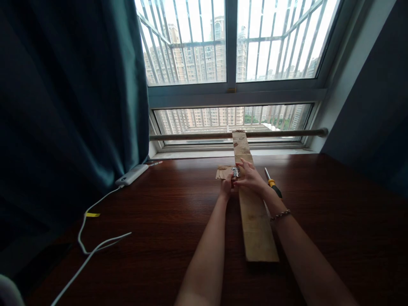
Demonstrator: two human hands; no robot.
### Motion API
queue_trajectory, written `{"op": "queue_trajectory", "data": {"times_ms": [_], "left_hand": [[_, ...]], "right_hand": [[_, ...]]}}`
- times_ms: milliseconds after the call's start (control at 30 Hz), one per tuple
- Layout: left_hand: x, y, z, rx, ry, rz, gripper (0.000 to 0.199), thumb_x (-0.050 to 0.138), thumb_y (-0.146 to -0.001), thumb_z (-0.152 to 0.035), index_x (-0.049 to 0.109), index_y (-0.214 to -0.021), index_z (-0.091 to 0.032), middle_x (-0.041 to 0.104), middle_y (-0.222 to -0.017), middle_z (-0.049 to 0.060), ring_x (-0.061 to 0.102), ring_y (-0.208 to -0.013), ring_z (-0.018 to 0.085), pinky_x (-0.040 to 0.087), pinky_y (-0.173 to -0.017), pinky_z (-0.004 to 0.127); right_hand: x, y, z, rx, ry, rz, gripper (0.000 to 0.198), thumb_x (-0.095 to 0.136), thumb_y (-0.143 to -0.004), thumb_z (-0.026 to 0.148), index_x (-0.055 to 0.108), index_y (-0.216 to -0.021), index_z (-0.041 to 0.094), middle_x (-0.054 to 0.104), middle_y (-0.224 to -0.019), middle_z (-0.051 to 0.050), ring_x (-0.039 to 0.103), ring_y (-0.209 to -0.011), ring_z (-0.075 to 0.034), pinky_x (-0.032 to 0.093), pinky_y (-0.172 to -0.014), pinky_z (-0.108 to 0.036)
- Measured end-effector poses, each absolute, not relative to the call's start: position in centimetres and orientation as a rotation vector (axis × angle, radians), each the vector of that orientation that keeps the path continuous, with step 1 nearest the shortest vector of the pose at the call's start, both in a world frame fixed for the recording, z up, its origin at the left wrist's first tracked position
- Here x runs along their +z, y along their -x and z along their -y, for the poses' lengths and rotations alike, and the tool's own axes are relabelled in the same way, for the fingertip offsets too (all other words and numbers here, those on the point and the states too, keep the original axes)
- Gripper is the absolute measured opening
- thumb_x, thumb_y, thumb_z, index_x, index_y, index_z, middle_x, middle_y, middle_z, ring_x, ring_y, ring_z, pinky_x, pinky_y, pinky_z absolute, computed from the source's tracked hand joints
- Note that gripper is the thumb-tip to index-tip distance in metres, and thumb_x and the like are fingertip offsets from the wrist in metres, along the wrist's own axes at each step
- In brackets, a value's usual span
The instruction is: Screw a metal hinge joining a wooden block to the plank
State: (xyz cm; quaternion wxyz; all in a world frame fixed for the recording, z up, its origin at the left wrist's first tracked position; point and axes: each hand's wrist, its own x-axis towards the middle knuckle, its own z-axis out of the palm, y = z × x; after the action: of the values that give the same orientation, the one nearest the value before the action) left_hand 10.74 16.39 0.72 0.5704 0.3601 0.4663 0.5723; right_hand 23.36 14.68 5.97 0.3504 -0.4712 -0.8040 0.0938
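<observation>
A long pale wooden board (pixel 258 236) lies lengthwise on the dark table, its far end resting near the window bar. Beside its left edge sits a small wooden piece (pixel 223 172) with a rough, splintered surface. A shiny metal hinge (pixel 236 171) spans the spot where the two meet. My left hand (pixel 226 186) is closed at the hinge, thumb pressed on its near left side. Across the board comes my right hand (pixel 251 177), its thumb and fingers bent around the hinge; their tips are partly hidden. A screwdriver (pixel 273 183) with a yellow and black handle lies right of the board.
A white power strip (pixel 132 175) and its white cable (pixel 83 231) with a yellow tag (pixel 92 215) lie at the left. A dark teal curtain (pixel 127 93) hangs there. A horizontal bar (pixel 197 136) crosses before the window at the table's far edge.
</observation>
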Motion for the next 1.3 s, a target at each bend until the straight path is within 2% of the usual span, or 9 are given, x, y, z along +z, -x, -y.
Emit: {"op": "queue_trajectory", "data": {"times_ms": [200, 367, 533, 667, 800, 933, 1033, 1167, 1300], "left_hand": [[0.5, -10.8, -16.5, 1.365, -0.894, -1.100, 0.032, 0.054, -0.066, -0.044, 0.060, -0.073, -0.014, 0.051, -0.054, 0.000, 0.040, -0.042, 0.008, 0.030, -0.040, 0.021], [0.2, -10.8, -16.6, 1.371, -0.917, -1.090, 0.029, 0.054, -0.069, -0.044, 0.058, -0.067, -0.015, 0.045, -0.050, 0.000, 0.038, -0.042, 0.009, 0.029, -0.040, 0.022], [-0.1, -10.7, -16.8, 1.357, -0.896, -1.089, 0.039, 0.052, -0.069, -0.054, 0.057, -0.067, -0.015, 0.042, -0.049, 0.000, 0.035, -0.040, 0.008, 0.027, -0.039, 0.024], [0.0, -11.0, -16.7, 1.395, -0.893, -1.028, 0.051, 0.048, -0.068, -0.063, 0.059, -0.076, -0.014, 0.048, -0.054, 0.002, 0.040, -0.041, 0.009, 0.028, -0.039, 0.023], [0.9, -10.1, -16.4, 1.775, -0.880, -1.123, 0.054, 0.036, -0.077, -0.059, 0.055, -0.100, -0.015, 0.059, -0.085, 0.008, 0.057, -0.072, 0.017, 0.041, -0.054, 0.024], [3.4, -8.1, -15.9, 2.058, -0.957, -1.585, 0.041, 0.041, -0.080, -0.044, 0.049, -0.110, -0.017, 0.053, -0.108, 0.009, 0.050, -0.097, 0.018, 0.040, -0.080, 0.029], [5.9, -7.6, -15.6, 1.825, -1.394, -1.889, 0.025, 0.055, -0.073, -0.036, 0.059, -0.095, -0.025, 0.051, -0.114, 0.005, 0.040, -0.110, 0.023, 0.029, -0.093, 0.039], [8.0, -8.2, -15.5, 1.357, -1.826, -1.902, 0.019, 0.069, -0.060, -0.037, 0.066, -0.076, -0.030, 0.051, -0.117, 0.001, 0.026, -0.118, 0.030, 0.013, -0.097, 0.052], [7.9, -8.1, -15.9, 1.131, -1.809, -1.732, 0.020, 0.071, -0.056, -0.036, 0.068, -0.073, -0.025, 0.051, -0.117, 0.003, 0.027, -0.119, 0.031, 0.017, -0.097, 0.048]], "right_hand": [[6.0, -22.9, -15.2, 0.133, 1.311, 2.121, 0.090, 0.068, -0.055, 0.037, 0.025, -0.132, 0.020, 0.052, -0.121, -0.005, 0.031, -0.118, -0.027, 0.021, -0.098, -0.041], [6.4, -22.3, -15.4, 0.071, 1.322, 2.106, 0.069, 0.065, -0.057, 0.036, 0.042, -0.120, 0.021, 0.057, -0.113, -0.005, 0.038, -0.111, -0.027, 0.024, -0.093, -0.039], [6.5, -22.5, -15.3, 0.065, 1.312, 2.089, 0.062, 0.067, -0.054, 0.038, 0.049, -0.111, 0.022, 0.058, -0.110, -0.005, 0.042, -0.106, -0.025, 0.027, -0.090, -0.036], [6.4, -22.7, -15.4, 0.067, 1.291, 2.080, 0.063, 0.069, -0.053, 0.041, 0.050, -0.110, 0.022, 0.058, -0.110, -0.004, 0.043, -0.104, -0.024, 0.028, -0.088, -0.036], [6.4, -22.8, -15.6, 0.076, 1.276, 2.074, 0.062, 0.071, -0.052, 0.043, 0.051, -0.108, 0.023, 0.059, -0.108, -0.003, 0.044, -0.103, -0.024, 0.029, -0.088, -0.036], [6.3, -22.8, -15.7, 0.080, 1.274, 2.073, 0.065, 0.072, -0.050, 0.044, 0.051, -0.108, 0.024, 0.059, -0.109, -0.002, 0.045, -0.103, -0.024, 0.029, -0.088, -0.037], [6.2, -22.9, -15.9, 0.068, 1.270, 2.074, 0.066, 0.072, -0.049, 0.046, 0.051, -0.108, 0.024, 0.058, -0.110, -0.002, 0.045, -0.104, -0.024, 0.029, -0.088, -0.037], [6.0, -22.9, -16.0, 0.031, 1.263, 2.069, 0.070, 0.072, -0.048, 0.049, 0.050, -0.109, 0.024, 0.057, -0.111, -0.003, 0.044, -0.104, -0.024, 0.030, -0.088, -0.037], [5.9, -22.8, -16.0, 0.033, 1.272, 2.068, 0.069, 0.072, -0.047, 0.049, 0.051, -0.108, 0.024, 0.058, -0.109, -0.003, 0.045, -0.103, -0.024, 0.029, -0.087, -0.037]]}}
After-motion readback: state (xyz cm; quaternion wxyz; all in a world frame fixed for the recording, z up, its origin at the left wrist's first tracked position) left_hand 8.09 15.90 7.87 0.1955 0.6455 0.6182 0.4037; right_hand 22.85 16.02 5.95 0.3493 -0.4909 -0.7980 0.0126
